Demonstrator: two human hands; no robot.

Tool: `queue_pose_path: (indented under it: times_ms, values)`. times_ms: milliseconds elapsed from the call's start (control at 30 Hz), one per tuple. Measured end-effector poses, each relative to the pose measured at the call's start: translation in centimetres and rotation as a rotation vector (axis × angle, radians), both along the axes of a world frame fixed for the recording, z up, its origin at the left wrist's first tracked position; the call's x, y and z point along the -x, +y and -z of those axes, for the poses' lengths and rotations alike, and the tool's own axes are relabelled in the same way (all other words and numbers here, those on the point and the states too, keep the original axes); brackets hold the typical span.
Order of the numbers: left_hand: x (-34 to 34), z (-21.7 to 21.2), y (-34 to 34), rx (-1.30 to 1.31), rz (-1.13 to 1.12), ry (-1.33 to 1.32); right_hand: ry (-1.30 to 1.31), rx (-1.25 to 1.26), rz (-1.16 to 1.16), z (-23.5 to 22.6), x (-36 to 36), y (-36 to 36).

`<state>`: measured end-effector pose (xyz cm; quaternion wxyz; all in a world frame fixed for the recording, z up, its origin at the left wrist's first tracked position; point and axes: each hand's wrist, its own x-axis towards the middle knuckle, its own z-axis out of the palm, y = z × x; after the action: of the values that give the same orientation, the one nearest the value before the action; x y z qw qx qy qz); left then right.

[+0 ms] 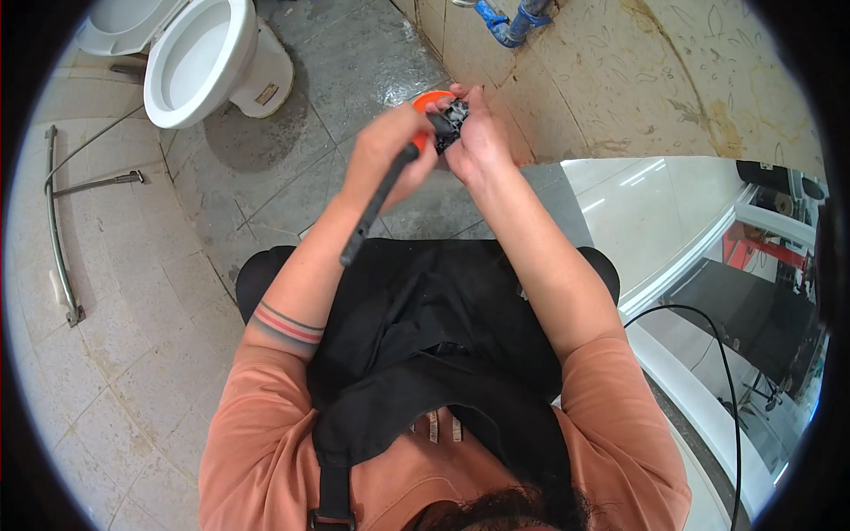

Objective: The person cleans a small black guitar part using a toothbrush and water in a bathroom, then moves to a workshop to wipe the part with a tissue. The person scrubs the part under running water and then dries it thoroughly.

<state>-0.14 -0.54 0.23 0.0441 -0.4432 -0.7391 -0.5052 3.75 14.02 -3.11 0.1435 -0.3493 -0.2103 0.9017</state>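
My left hand [385, 150] is closed round a tool with a long black handle [376, 208]. The handle slants back toward my left forearm, and the tool's working end is hidden and blurred. Cupped beside it, my right hand [482, 142] grips a small black object [453, 119] covered in whitish foam; its exact kind cannot be made out. Both hands meet at this object, the left fingers against its near-left side. Just behind them, an orange round rim [434, 97] shows, mostly covered by the hands.
At the far left stands a white toilet [199, 66] with its lid raised. Wet grey tiles [354, 62] cover the floor. Blue pipes [513, 26] come off the stained far wall. A metal grab bar [55, 221] is on the left wall; a black cable [730, 380] hangs at right.
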Motion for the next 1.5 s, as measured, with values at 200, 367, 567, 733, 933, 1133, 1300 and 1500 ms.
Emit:
queue_pose_path:
  times_ms: [200,367,567,733,933,1133,1300,1500]
  values:
    - [1.0,0.1,-1.0,0.021,0.023,0.045,-0.008,0.120,0.048,-1.2,0.4,2.2]
    - [0.8,0.1,-0.8,0.017,0.036,0.015,-0.047,0.032,0.033,-1.0,0.8,3.0]
    - [1.4,0.0,-0.8,0.137,0.092,-0.133,0.028,0.077,-0.046,-0.1,0.9,4.3]
    - [3.5,1.7,-2.3,0.166,-0.132,-0.270,0.000,0.127,-0.214,-0.8,0.3,5.5]
    - [4.4,0.6,-4.8,0.147,-0.381,-0.659,-0.308,-0.354,-0.682,14.7,4.5,3.7]
    - [0.8,-0.5,-9.5,0.285,-0.358,-0.469,-0.641,-1.548,-1.165,29.7,10.1,3.6]
    - [-1.3,-0.8,-13.3,0.266,-0.562,-0.675,-0.981,-1.565,-1.138,32.8,8.7,1.0]
    - [-1.8,0.1,-13.7,0.223,-0.526,-0.604,-0.385,-1.532,-1.318,31.4,6.7,2.2]
